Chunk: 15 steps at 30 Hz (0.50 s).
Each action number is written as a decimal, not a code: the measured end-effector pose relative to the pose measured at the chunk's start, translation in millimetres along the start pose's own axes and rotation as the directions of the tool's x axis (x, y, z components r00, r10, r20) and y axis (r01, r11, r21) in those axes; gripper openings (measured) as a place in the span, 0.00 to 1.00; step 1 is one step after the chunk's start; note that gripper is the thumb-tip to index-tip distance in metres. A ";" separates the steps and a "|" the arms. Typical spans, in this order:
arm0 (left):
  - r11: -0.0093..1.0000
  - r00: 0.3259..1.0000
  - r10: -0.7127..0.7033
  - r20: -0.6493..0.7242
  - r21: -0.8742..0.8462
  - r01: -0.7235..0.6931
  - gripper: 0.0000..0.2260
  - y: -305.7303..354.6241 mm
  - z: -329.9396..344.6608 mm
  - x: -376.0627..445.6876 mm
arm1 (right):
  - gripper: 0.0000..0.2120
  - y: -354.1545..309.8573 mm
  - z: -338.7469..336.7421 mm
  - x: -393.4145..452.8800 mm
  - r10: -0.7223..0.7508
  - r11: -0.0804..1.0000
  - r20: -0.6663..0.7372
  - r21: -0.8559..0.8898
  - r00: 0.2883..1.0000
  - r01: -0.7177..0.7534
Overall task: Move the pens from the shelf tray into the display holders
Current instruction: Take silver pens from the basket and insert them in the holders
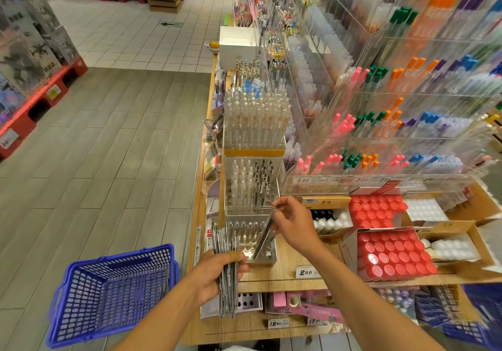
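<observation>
Wooden shelf (282, 277) carrying clear pen holders (251, 187) in row, standing upright. Boxes of red-capped bottles (391, 253) sitting near, at right. Price tag (307, 272) lying on front edge. Blue basket (114, 296) sitting on floor (95, 147) beside shelf.

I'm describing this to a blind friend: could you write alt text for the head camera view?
In a shop aisle, a person's right hand lowers one pen into a clear display holder, while the left hand grips a bundle of pens. A blue basket sits on the floor.

Shop: price tags (307, 272), stocked shelves (298, 282)
</observation>
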<state>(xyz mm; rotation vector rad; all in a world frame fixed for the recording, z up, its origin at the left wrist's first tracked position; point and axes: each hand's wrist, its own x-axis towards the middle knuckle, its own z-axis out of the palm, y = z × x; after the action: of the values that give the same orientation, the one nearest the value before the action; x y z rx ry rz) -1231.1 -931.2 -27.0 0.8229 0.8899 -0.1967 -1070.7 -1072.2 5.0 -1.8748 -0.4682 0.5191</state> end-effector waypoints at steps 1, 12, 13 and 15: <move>1.000 1.000 -0.010 0.000 0.006 0.010 0.10 -1.0 -2.1 0.2 | 0.06 2.5 -0.5 -1.0 -0.062 0.995 0.002 -0.084 0.998 0.062; 1.000 0.999 -0.014 -0.029 0.018 0.014 0.15 -1.1 -16.4 -1.1 | 0.07 33.2 12.6 -9.2 -0.229 0.805 0.202 -0.510 0.952 0.302; 1.000 0.999 -0.015 -0.034 0.010 0.015 0.13 -0.7 -17.0 -0.9 | 0.07 34.4 13.2 -9.2 -0.216 0.804 0.209 -0.516 0.954 0.295; 1.000 0.999 -0.017 -0.046 -0.017 0.016 0.10 -0.2 -18.2 -0.1 | 0.08 35.9 13.3 -9.3 -0.211 0.804 0.208 -0.519 0.955 0.290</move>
<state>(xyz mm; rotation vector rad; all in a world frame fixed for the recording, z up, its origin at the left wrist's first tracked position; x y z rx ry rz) -1242.4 -918.5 -33.5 0.8073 0.9409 -0.1855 -1083.1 -1079.3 -31.8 -2.2768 -1.0355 0.3569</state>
